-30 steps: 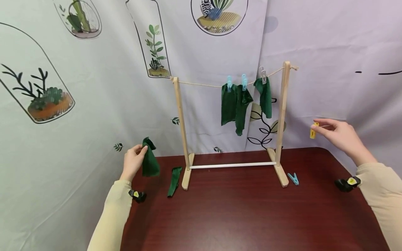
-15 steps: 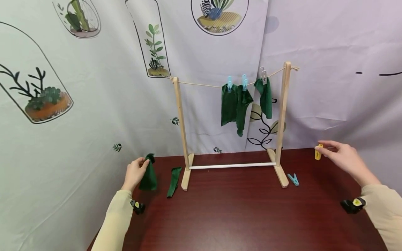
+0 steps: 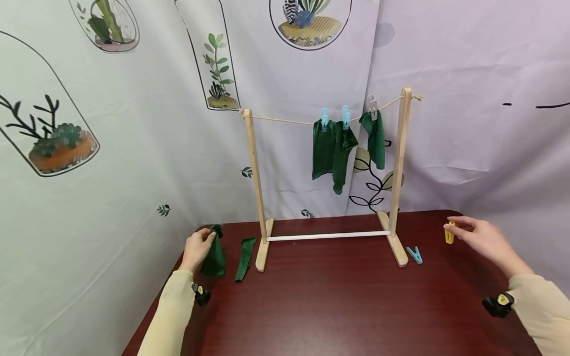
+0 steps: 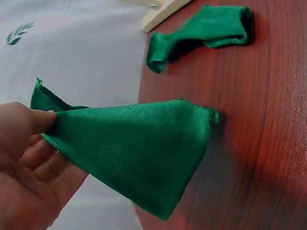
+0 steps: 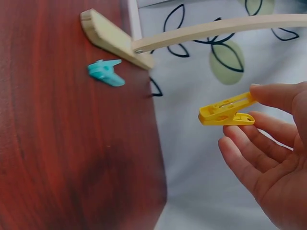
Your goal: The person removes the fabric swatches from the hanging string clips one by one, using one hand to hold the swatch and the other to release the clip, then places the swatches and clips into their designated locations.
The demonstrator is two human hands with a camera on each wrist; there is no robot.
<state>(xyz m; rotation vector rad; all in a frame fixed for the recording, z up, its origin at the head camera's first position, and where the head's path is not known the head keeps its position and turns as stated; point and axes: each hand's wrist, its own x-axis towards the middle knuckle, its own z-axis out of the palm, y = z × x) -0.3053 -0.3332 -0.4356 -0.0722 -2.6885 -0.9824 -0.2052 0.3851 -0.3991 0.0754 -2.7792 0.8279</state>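
Note:
My left hand [image 3: 197, 248] pinches a green cloth [image 4: 129, 148] by its upper end between thumb and fingers, and the rest of it hangs down just over the table's left side. Beside it on the tabletop lies a narrow green cloth strip [image 3: 245, 259]. On the right, my right hand [image 3: 483, 243] holds a yellow clothespin [image 5: 225, 112] by its handle ends, above the table. A blue clothespin [image 3: 414, 255] lies between that hand and the wooden rack [image 3: 399, 163]. Green cloths [image 3: 323, 148] hang from the rack's cord under two blue clothespins and a clear one.
The rack's two posts stand on wooden feet [image 3: 261, 254], joined low down by a white rod [image 3: 329, 236]. A cord [image 3: 285, 119] runs between the post tops. Behind the dark red table [image 3: 311, 306] hangs a printed curtain [image 3: 289, 163].
Both hands have come down toward the table, the left with the green cloth, the right with the yellow clothespin. The rack and the hanging cloths stay put.

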